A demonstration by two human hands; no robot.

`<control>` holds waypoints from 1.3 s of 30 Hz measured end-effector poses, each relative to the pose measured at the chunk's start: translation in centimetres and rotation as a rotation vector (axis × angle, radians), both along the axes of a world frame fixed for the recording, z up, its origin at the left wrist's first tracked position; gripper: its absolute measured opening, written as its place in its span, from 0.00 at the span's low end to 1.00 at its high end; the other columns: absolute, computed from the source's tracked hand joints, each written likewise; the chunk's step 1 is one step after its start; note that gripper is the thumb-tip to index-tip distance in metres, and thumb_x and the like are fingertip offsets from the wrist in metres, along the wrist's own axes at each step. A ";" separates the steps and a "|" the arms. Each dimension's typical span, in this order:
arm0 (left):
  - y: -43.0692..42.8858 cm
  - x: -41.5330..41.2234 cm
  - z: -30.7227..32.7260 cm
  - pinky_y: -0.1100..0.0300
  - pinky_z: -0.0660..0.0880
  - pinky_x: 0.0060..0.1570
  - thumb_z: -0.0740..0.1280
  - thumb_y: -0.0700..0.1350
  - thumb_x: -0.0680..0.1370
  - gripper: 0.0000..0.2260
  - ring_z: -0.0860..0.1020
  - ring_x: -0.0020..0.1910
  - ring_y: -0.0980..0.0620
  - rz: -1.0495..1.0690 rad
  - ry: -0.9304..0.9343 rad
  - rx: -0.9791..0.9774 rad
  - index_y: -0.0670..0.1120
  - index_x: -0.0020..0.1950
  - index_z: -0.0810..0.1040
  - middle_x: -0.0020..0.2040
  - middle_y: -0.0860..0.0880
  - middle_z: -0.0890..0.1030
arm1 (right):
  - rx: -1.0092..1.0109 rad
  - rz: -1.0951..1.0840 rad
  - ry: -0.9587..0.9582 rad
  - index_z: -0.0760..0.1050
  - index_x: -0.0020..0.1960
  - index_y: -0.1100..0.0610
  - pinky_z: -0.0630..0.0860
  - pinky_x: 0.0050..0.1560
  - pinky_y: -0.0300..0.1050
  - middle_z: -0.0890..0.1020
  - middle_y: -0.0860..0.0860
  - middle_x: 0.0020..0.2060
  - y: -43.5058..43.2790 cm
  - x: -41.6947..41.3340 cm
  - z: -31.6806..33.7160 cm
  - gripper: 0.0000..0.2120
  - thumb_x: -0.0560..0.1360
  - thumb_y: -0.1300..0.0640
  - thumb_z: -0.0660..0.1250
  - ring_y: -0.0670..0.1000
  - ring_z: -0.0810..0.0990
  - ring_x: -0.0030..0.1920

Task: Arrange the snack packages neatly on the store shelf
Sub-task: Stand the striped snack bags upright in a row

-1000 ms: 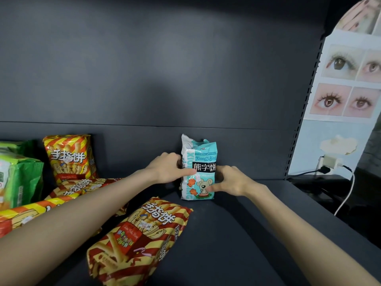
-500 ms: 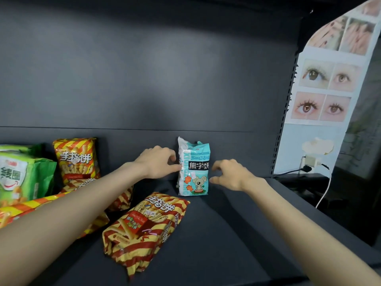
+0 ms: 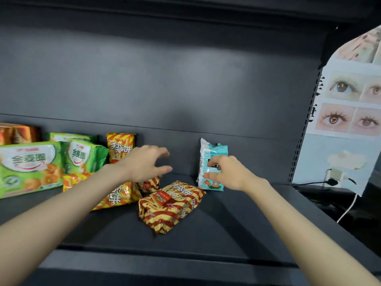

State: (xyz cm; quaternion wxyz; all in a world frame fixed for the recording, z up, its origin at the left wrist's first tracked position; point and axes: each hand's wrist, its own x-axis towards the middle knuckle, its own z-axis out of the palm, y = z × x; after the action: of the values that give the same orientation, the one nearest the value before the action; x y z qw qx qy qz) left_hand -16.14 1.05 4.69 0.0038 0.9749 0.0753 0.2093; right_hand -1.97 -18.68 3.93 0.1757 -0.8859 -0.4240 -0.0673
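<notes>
A person is reaching both bare arms into a dark, matte metal store shelf [image 3: 237,219]. The right hand [image 3: 228,174] is pressing fingertips against the front of a small teal snack packet [image 3: 214,150] standing upright against the back wall; whether this grip is truly pinching or only steadying it is hard to tell. The left hand [image 3: 144,164] is hovering with fingers spread, holding nothing, above red-and-yellow striped packages [image 3: 171,205] lying flat and askew mid-shelf. Green bags [image 3: 31,162] are standing at the left. The glossy film probably feels light, crinkly, slippery and crushable, so holding each pack by its side edges seems wisest.
</notes>
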 end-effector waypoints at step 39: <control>14.6 5.0 -3.3 0.48 0.52 0.74 0.66 0.66 0.70 0.47 0.51 0.77 0.46 0.033 0.679 -0.323 0.50 0.78 0.43 0.79 0.49 0.49 | 0.083 -0.213 0.617 0.47 0.77 0.59 0.62 0.70 0.47 0.60 0.54 0.74 10.1 -3.1 -6.3 0.54 0.64 0.37 0.72 0.55 0.62 0.73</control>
State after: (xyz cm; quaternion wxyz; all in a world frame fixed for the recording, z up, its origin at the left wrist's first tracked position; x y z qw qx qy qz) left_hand -11.09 15.64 1.37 0.1291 0.9743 0.1198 -0.1406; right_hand -5.10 -8.63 -2.36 0.3237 -0.8960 -0.2524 0.1692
